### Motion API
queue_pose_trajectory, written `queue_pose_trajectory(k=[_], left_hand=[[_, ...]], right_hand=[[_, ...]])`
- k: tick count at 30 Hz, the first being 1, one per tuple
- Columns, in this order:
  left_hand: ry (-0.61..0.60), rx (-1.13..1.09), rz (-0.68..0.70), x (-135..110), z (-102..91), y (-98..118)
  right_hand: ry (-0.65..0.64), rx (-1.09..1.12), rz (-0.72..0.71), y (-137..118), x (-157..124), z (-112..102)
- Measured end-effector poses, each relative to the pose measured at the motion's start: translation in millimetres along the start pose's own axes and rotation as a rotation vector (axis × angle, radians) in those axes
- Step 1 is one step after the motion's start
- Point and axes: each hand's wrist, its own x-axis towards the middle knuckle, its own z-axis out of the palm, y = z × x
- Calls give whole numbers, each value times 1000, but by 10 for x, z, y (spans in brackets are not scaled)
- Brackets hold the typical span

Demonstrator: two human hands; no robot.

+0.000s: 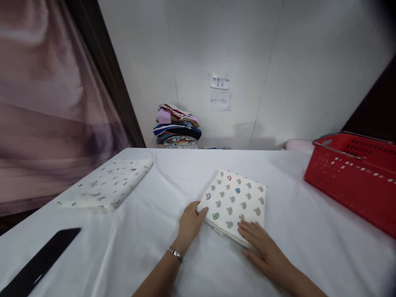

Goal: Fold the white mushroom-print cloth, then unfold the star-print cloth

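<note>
A folded white cloth (238, 198) printed with grey mushrooms and a few coloured ones lies on the white-covered table in front of me. At its left corner, my left hand (191, 225) pinches the edge, thumb on top and fingers partly hidden. My right hand (262, 249) rests on the near right part of the cloth, fingers stretched out flat and thumb at the near edge. A small pale tag shows along the near fold.
Another folded white cloth with a small print (114, 181) lies at the left. A black flat object (43, 260) is nearer, and a red basket (349, 181) stands at the right. Behind the table rises a stack of folded clothes (177, 128); paper notes (220, 101) hang on the wall.
</note>
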Motion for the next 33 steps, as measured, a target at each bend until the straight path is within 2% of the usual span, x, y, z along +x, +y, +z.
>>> queue_pose_trajectory(k=[2, 3, 5, 6, 9, 11, 15, 18, 23, 26, 30, 33], left_hand=[[-35, 42, -11, 39, -18, 23], [-55, 41, -17, 68, -27, 31], [-74, 7, -14, 135, -35, 48], [-74, -18, -11, 169, -31, 59], [-87, -40, -9, 240, 7, 114], [-101, 5, -25, 244, 29, 159], [-129, -20, -48, 119, 22, 205], [-158, -118, -25, -41, 27, 185], [-84, -91, -50, -185, 97, 147], [-16, -79, 19, -208, 121, 144], [52, -88, 130, -221, 136, 144], [97, -97, 159, -218, 155, 138]], right_hand=[[100, 111, 117, 136, 91, -130], [191, 136, 206, 248, 151, -201], [364, 112, 442, 537, 290, -339], [400, 95, 575, 694, 365, -395], [326, 153, 901, 1099, 589, -466], [284, 226, 986, 1257, 723, -417], [388, 372, 911, 1400, 870, -218], [424, 367, 872, 1514, 877, -139], [251, 123, 831, 1625, 899, -237], [231, -17, 738, 1452, 981, -311], [166, -53, 468, 950, 1230, -277], [32, 18, 448, 607, 1541, -167]])
